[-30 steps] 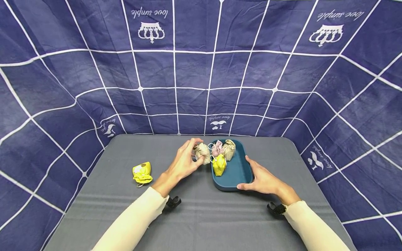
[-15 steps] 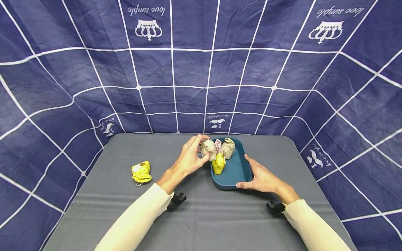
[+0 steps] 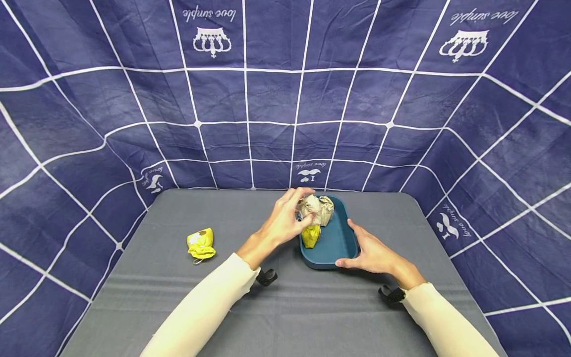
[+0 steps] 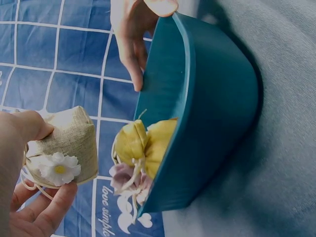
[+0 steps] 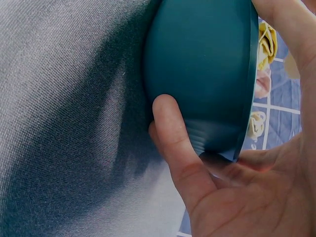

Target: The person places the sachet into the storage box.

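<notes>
My left hand (image 3: 283, 218) pinches a beige drawstring pouch (image 4: 74, 136) with a white flower on it, above the far left part of a teal plastic bin (image 3: 336, 248). Inside the bin are a yellow pouch (image 3: 311, 238) and another beige pouch (image 3: 326, 212). A pink pouch (image 4: 123, 177) shows in the left wrist view; in the head view the held pouch and left hand hide it. My right hand (image 3: 376, 253) holds the bin by its right side, thumb at the near corner and fingers (image 5: 173, 128) against the outer wall.
A second yellow pouch (image 3: 200, 244) with a white and brown print lies on the grey cloth (image 3: 250, 327) at the left. A blue checked curtain (image 3: 276, 99) closes off the back and both sides. Each wrist wears a black strap (image 3: 392, 294).
My left hand has carried the beige pouch rightward, from beside the bin's left rim to over the pouches inside. The right hand and bin have stayed nearly in place.
</notes>
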Tool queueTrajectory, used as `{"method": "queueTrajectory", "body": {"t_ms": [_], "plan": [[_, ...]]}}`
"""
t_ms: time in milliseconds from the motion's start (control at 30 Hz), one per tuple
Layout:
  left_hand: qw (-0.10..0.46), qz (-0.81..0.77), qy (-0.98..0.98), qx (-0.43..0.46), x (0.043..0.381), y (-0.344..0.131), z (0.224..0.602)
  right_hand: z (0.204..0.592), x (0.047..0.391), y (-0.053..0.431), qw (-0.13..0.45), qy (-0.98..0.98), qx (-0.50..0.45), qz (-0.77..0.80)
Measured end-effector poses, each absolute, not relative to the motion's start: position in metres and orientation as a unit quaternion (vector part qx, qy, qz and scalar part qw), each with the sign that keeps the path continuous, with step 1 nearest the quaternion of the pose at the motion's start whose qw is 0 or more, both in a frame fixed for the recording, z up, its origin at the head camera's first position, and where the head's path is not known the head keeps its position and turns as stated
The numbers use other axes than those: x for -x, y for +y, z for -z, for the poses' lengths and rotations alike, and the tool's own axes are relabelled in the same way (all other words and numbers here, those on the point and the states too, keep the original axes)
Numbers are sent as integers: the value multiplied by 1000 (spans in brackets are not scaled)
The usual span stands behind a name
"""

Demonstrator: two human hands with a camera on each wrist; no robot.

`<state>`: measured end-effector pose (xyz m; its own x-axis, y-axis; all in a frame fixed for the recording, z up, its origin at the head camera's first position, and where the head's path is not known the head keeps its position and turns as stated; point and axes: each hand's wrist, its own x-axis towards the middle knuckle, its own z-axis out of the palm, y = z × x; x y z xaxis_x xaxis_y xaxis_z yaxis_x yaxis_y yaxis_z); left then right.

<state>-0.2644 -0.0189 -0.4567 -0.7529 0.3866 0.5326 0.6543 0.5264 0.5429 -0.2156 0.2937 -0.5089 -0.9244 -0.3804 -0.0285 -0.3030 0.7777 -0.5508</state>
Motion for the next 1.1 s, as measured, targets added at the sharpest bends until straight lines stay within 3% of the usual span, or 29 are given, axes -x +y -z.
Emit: {"method": "queueTrajectory", "body": {"t_ms": [367, 1100], "plan": [[168, 363, -856, 326, 271, 1, 457, 508, 215, 293, 71, 939, 184, 282], [89, 294, -878, 366, 282, 38, 466, 507, 215, 295, 79, 938, 183, 283]]}}
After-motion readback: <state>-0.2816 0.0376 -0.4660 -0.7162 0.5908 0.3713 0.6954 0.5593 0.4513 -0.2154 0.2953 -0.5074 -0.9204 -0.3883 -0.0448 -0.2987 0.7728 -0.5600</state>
